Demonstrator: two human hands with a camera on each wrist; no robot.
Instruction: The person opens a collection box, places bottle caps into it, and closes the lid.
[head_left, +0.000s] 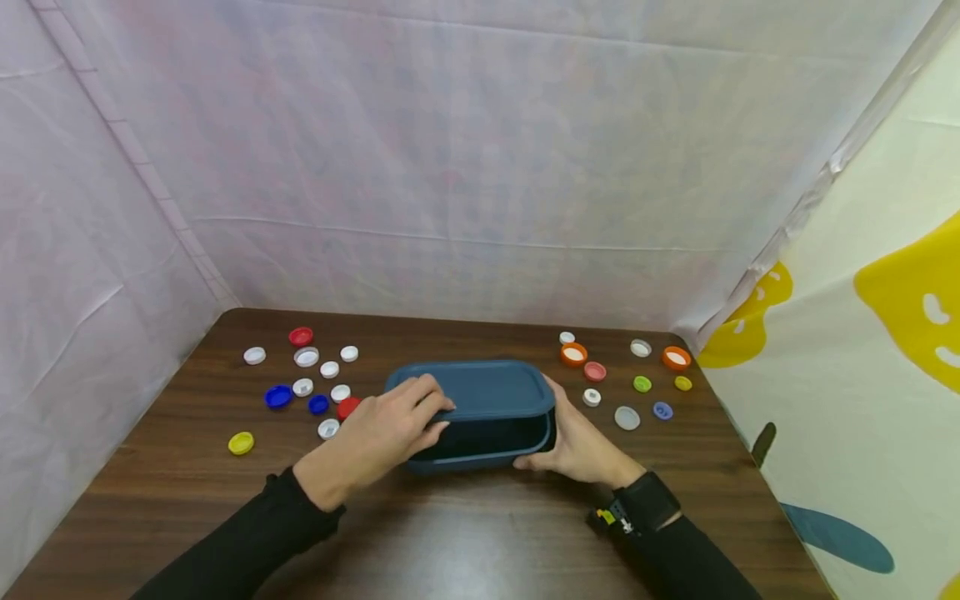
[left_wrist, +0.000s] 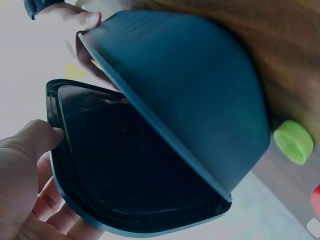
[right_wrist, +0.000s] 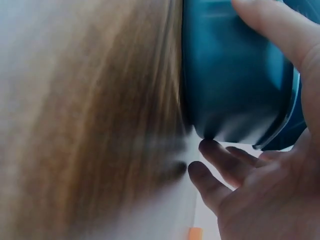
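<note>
Okay, you have the lid (head_left: pixel 491 387) half-way: near edge raised, tilted over the box (left_wrist: pixel 190 85), which sits mid-surface (head_left: pixel 187 500) between two scatters of loose caps (head_left: pixel 307 357). Your left hand (head_left: pixel 397 421) pinches the lid's near-left edge, thumb on the inner side, fingers on the outer. Your right hand (head_left: pixel 577 446) grips the box's right end, thumb on the near wall, fingers spread apart around the end. Progress, as a judgement: box held, gap made along the near side; lid neither seated nor clear, can't tell whether it's coming off or going on, so that part is unfinished. Caps look unsorted into anything: every visible one lies outside the box, with a yellow cap (head_left: pixel 241 443) and red cap (head_left: pixel 348 408) on your left, a green cap (head_left: pixel 642 384) and orange cap (head_left: pixel 677 358) on your right. Box interior's too dark to tell contents.
</note>
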